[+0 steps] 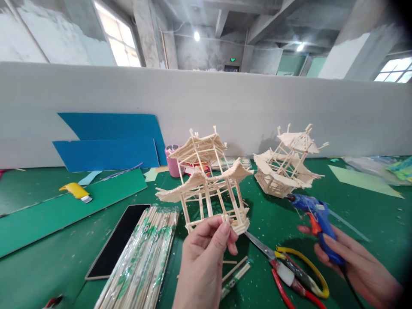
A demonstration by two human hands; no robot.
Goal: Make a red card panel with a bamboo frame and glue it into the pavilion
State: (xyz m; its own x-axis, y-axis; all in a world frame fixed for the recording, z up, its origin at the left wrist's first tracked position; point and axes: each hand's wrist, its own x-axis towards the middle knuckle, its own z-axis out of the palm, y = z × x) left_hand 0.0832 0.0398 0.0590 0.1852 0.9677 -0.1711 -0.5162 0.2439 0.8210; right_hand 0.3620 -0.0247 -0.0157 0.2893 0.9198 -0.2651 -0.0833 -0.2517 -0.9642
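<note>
My left hand (206, 253) is closed, with thumb and fingers pinching a short piece of wooden stick (226, 218). Right behind it stands a two-tiered pavilion model (209, 180) made of thin sticks, its lower front partly hidden by the fingers; I cannot tell whether they touch it. My right hand (347, 257) grips a blue hot glue gun (326, 225) with an orange trigger, its nozzle pointing left toward the base of a second stick pavilion (286, 165). Scissors (280, 266) with taped handles and pliers-like red grips lie between my hands.
Plastic-wrapped chopsticks (141, 257) lie beside a black phone (116, 244) at left. A yellow utility knife (76, 191) rests on a green board (106, 195). Behind are blue boards (106, 154), a pink cup (174, 163) and a white partition (206, 98). Loose sticks (236, 274) lie in front.
</note>
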